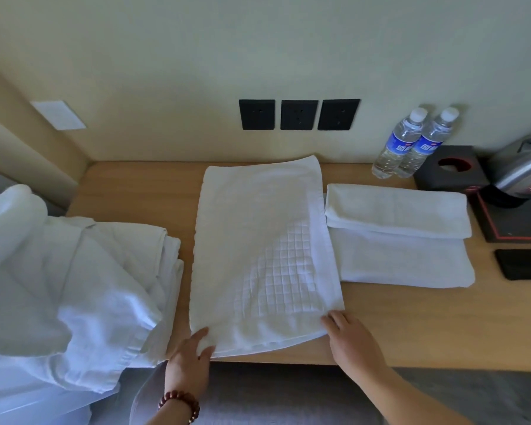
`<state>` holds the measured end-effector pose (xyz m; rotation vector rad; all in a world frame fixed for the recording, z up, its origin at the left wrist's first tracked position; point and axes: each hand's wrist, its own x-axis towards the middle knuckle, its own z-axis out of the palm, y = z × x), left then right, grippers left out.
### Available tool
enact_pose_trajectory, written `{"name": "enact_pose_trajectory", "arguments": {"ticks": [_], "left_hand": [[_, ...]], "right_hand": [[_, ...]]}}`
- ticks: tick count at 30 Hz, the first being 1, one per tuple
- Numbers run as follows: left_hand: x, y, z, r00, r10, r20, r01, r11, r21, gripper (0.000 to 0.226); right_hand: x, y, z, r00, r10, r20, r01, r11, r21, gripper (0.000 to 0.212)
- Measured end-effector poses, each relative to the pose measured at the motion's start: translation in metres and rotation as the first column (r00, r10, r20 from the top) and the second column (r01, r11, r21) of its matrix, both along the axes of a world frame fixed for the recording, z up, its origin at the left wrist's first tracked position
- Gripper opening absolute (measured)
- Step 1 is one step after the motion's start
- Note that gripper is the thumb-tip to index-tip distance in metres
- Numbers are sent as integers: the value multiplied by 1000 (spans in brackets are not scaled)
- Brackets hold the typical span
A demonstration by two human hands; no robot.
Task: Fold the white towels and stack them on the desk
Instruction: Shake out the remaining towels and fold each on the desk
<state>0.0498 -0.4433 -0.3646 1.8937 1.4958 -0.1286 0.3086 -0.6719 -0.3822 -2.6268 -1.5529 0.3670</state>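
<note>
A white towel with a waffle-grid patch [261, 256] lies folded lengthwise in the middle of the wooden desk [135, 191], its near edge at the desk's front. My left hand [190, 360] pinches its near left corner, thumb on top. My right hand [350, 338] holds the near right corner, fingers over the edge. To the right sits a stack of folded white towels [399, 237], a narrow one on a wider one. A heap of unfolded white towels [74, 286] lies at the left, spilling over the desk's edge.
Two water bottles [411, 145] stand at the back right by a black tissue box [451, 167]. A steel kettle [521, 167] sits on a black tray [503, 228], with a dark phone [524, 268] in front. Three black wall sockets [299, 115] are behind.
</note>
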Motion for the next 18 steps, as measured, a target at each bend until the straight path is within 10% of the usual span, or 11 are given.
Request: {"name": "enact_pose_trajectory", "arguments": {"ticks": [6,18], "left_hand": [[-3,2,0,966,258,26,-257,966,-38,20],[-36,8,14,984,115,-136,-136,977,-162,30]], "right_hand": [[-12,15,19,996,30,87,-25,998,-66,33],[-46,-4,22,998,68,3,-67,987,-147,37]]}}
